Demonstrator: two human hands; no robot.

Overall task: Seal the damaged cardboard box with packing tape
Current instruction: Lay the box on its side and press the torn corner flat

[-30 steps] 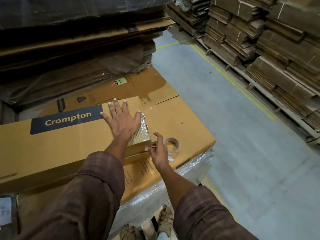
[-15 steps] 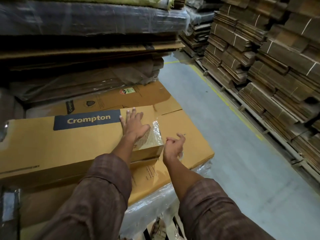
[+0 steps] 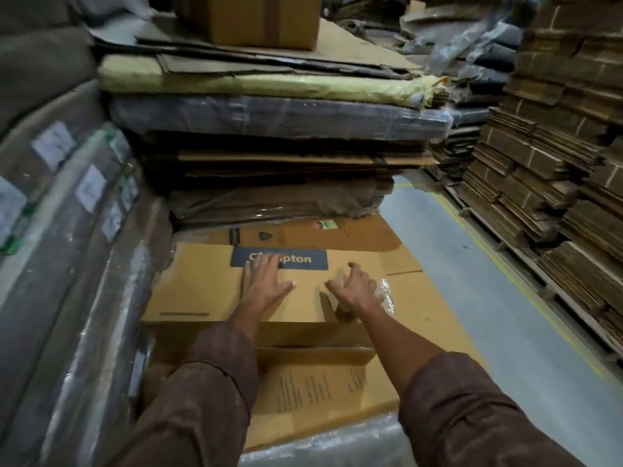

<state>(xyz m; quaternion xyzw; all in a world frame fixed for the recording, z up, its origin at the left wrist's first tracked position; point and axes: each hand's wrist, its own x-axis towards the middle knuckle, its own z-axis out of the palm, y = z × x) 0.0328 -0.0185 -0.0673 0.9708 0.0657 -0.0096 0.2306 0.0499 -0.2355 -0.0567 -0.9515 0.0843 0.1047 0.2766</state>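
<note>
One long cardboard box (image 3: pixel 209 291) lying flat atop a flattened carton sheet (image 3: pixel 337 392) on a plastic-wrapped stack (image 3: pixel 337 443), directly ahead. Two hands on its top face: left hand (image 3: pixel 263 284) flat, fingers straight and spread, thumb pointing right, fingertips covering part of a dark blue label (image 3: pixel 303 259) reading "...pton". Right hand (image 3: pixel 357 288) beside it near the box's right end, fingers spread and slightly bent, resting on the cardboard, holding nothing; crinkled clear packing tape (image 3: pixel 386 293) showing just past its knuckles over that end. Two brown checked sleeves (image 3: pixel 209 399) reaching in from below. Small printed text on the sheet underneath, too blurred to read. Beyond, flattened cartons stacked high (image 3: pixel 286 163), one closed brown box (image 3: pixel 249 18) on top; more bundled cardboard (image 3: pixel 546 170) along the right of a grey floor (image 3: pixel 472 291) with a yellow line.
</note>
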